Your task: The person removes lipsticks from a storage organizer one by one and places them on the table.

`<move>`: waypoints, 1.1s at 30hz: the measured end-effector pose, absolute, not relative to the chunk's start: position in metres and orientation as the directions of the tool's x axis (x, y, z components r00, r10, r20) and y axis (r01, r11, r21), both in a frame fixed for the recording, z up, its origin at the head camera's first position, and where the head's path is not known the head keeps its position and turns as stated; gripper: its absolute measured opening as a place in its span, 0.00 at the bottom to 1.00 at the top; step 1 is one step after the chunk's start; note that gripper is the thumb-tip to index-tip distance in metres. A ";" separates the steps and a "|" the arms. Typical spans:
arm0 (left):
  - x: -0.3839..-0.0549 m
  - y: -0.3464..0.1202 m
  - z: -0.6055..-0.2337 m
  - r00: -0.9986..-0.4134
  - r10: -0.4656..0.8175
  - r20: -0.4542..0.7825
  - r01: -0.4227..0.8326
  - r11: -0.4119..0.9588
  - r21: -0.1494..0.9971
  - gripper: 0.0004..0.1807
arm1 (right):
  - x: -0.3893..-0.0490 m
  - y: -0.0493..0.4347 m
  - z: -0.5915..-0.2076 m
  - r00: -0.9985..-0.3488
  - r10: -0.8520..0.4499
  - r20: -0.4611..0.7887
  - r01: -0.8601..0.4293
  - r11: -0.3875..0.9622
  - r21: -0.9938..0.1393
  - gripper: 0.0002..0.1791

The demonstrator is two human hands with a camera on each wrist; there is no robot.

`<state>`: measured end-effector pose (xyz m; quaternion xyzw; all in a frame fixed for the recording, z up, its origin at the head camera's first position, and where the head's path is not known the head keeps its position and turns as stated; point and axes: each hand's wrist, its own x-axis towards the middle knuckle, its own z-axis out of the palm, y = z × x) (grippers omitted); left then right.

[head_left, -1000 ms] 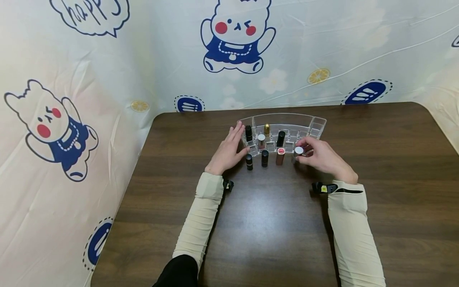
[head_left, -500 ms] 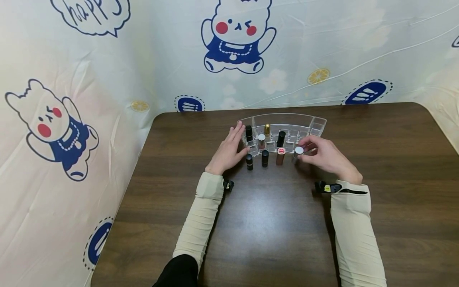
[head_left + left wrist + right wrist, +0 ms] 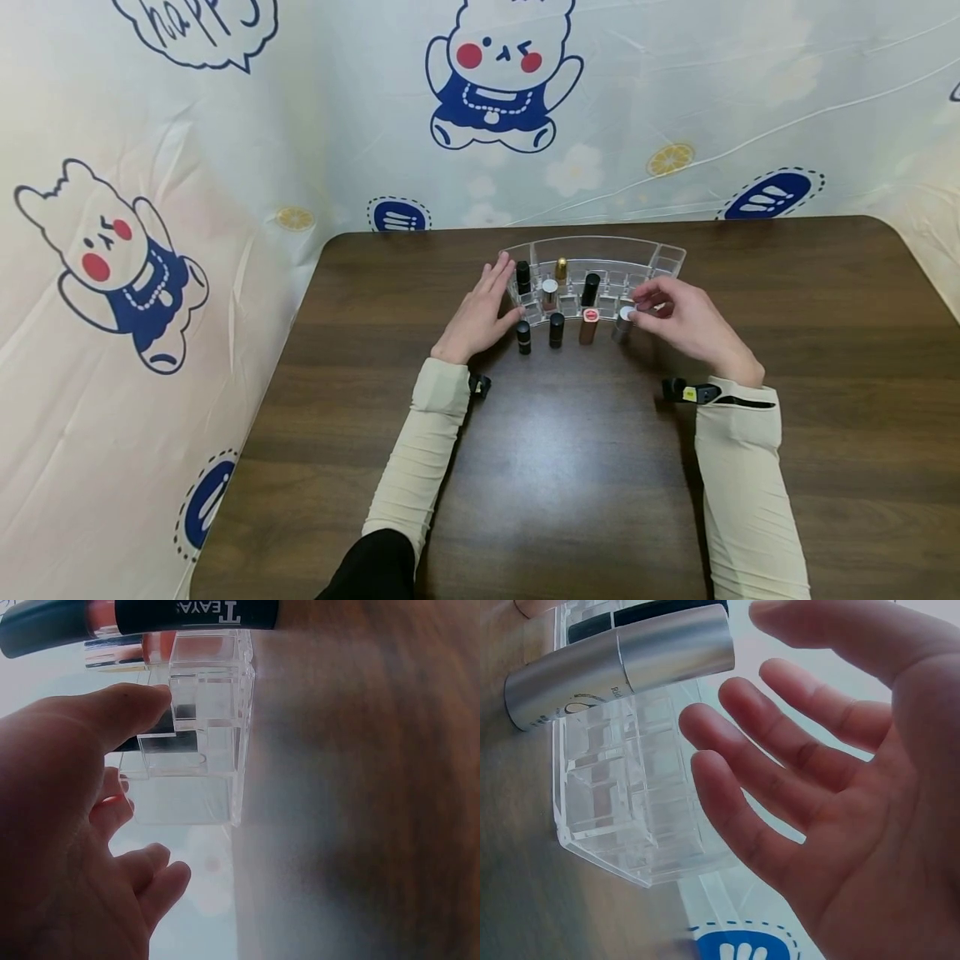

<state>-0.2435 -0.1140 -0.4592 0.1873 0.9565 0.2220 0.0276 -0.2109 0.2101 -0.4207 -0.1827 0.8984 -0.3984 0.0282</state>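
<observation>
A clear curved lipstick organizer [image 3: 600,247] stands near the table's far edge. My left hand [image 3: 480,312] rests against its left end with fingers extended, the thumb [image 3: 142,705] at the front. A silver lipstick tube [image 3: 622,667] stands upright on the table before the organizer's right part. My right hand [image 3: 693,325] is beside it, its loosely bent fingers apart from the tube in the right wrist view. To the tube's left stand two black lipsticks [image 3: 556,330] and a brownish-red one [image 3: 588,327]. Inside the organizer are black tubes [image 3: 591,289], a gold one [image 3: 561,268] and a silver-capped one [image 3: 550,293].
The dark wooden table [image 3: 570,483] extends in front of and to both sides of the organizer. A printed cloth [image 3: 360,108] hangs behind the table and along its left side. Wrist cameras sit on both sleeves [image 3: 738,450].
My right hand has let go of the silver lipstick tube and drawn slightly up and to the right. The tube stays standing. My left hand keeps its place on the organizer.
</observation>
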 end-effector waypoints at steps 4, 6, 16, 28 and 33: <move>-0.243 -0.114 -0.459 -0.930 0.367 0.027 0.342 0.834 0.432 0.42 | -0.210 0.210 -0.419 -0.933 -0.336 0.127 -0.318 0.610 -0.726 0.15; -0.243 -0.114 -0.459 -0.931 0.364 0.029 0.340 0.836 0.430 0.42 | -0.210 0.209 -0.417 -0.930 -0.334 0.154 -0.337 0.604 -0.722 0.15; -0.241 -0.114 -0.457 -0.930 0.368 0.018 0.337 0.831 0.443 0.42 | -0.208 0.182 -0.405 -0.886 -0.355 0.297 -0.452 0.523 -0.723 0.14; -0.241 -0.117 -0.457 -0.930 0.368 0.025 0.341 0.833 0.435 0.42 | -0.227 0.125 -0.375 -0.870 -0.447 0.210 -0.457 0.568 -0.685 0.22; -0.241 -0.118 -0.458 -0.928 0.371 0.030 0.345 0.830 0.437 0.42 | -0.236 0.100 -0.370 -0.869 -0.471 0.152 -0.442 0.600 -0.667 0.24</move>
